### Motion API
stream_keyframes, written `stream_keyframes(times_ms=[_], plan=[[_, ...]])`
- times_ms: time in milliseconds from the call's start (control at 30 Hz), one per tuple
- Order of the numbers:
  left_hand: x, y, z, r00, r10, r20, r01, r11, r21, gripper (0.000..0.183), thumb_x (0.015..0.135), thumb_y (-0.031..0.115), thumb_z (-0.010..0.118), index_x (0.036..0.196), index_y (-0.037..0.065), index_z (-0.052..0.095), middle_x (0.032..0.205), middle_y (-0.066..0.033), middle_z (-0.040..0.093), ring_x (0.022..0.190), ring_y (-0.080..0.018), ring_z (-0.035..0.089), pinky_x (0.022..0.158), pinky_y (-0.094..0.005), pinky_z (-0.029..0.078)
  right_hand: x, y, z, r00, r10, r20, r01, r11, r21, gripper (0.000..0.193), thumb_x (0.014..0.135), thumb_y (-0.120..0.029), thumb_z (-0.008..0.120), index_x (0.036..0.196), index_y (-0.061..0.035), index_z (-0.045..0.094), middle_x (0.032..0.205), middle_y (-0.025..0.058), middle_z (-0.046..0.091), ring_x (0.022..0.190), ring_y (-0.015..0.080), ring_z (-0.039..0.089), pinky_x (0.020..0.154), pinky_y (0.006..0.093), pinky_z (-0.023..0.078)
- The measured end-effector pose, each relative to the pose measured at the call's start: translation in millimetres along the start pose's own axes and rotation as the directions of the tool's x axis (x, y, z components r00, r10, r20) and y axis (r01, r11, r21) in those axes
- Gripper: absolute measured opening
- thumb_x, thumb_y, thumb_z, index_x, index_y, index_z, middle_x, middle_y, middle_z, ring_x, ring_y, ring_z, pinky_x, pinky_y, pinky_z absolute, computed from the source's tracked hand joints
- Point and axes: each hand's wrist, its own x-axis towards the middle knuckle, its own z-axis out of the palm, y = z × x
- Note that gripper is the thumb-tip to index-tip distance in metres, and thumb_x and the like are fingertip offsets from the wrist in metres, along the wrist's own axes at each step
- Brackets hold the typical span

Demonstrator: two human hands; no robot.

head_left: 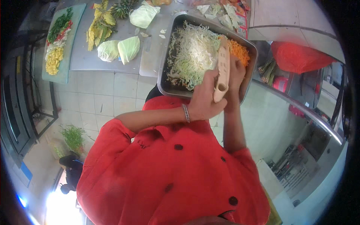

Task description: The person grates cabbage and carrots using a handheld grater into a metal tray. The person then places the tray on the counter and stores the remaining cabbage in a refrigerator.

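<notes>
My left hand (204, 98) grips the near end of a beige hand grater (224, 62), a long board with slots and a round hollow end. The grater leans over a deep metal tray (163, 62). My right hand (236, 75) is bent in close behind the grater's right side. Its fingertips are partly hidden by the board, and what they hold cannot be made out. Shredded pale cabbage (189, 48) fills the left and middle of the tray. Orange carrot shreds (240, 52) lie along its right side, by my right hand.
Cut cabbage pieces (129, 49), yellow peelings (98, 30) and a pineapple crown (122, 8) lie on the metal table (83, 62). A green cutting board (64, 77) at far left carries chopped vegetables. A red plastic bag (298, 56) sits at right. A person (72, 168) is at lower left.
</notes>
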Motion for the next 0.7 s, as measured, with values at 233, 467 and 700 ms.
stream_keyframes(times_ms=[233,467,700], plan=[[1.3,1.0,-0.6,0.997,0.061,-0.045,-0.061,0.998,0.006,0.066,0.075,0.009,0.068,0.129,0.003,0.032,0.102,-0.0250,0.061,0.089,-0.0479,0.064,0.076,-0.0499,0.053,15.3,-15.1,12.0,1.000,0.022,0.012,-0.024,0.980,0.198,0.025,0.088,-0.016,0.073,0.088,-0.0021,0.052,0.083,0.0050,0.059,0.078,0.0103,0.056,0.070,0.0249,0.048],[-8.6,-9.4,8.9,0.999,0.032,0.025,-0.034,0.997,0.076,0.067,0.074,0.010,0.069,0.130,0.002,0.032,0.105,-0.0281,0.058,0.093,-0.0514,0.060,0.079,-0.0529,0.051,42.3,24.1,1.5,0.997,0.028,-0.069,-0.012,0.977,0.211,0.024,0.087,-0.007,0.072,0.089,-0.0040,0.049,0.080,0.0053,0.060,0.072,0.0111,0.057,0.069,0.0253,0.049],[-2.1,-6.2,10.9,0.995,0.104,-0.013,-0.103,0.993,0.057,0.069,0.074,0.008,0.067,0.132,0.001,0.031,0.112,-0.0284,0.055,0.101,-0.0498,0.059,0.082,-0.0518,0.050,28.7,0.2,9.2,0.994,0.083,-0.071,-0.057,0.948,0.314,0.027,0.086,-0.004,0.072,0.086,-0.0063,0.044,0.075,0.0027,0.056,0.066,0.0084,0.052,0.060,0.0250,0.045]])
